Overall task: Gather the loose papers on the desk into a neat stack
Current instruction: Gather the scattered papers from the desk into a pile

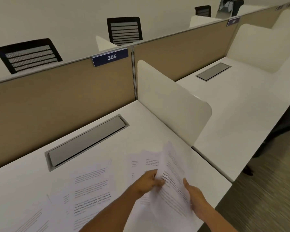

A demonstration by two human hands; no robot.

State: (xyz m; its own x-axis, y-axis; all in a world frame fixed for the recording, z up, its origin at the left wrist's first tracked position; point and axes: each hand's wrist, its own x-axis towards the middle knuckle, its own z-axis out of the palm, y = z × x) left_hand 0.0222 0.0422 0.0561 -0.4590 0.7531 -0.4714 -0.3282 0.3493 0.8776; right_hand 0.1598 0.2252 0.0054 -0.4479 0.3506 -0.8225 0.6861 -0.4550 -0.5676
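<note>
Open-plan office or study hall, numbered desk sign, tan partition, white dividers, mesh chairs

White desk bears scattered printed papers.

Ahead of you a tan partition carries a blue number plate reading 305. A grey cable hatch lies shut, set flush in the surface below it. To your right a white divider panel stands upright. Beyond the partition you see three black chair backs, and the neighbouring bay has its own hatch.
</note>
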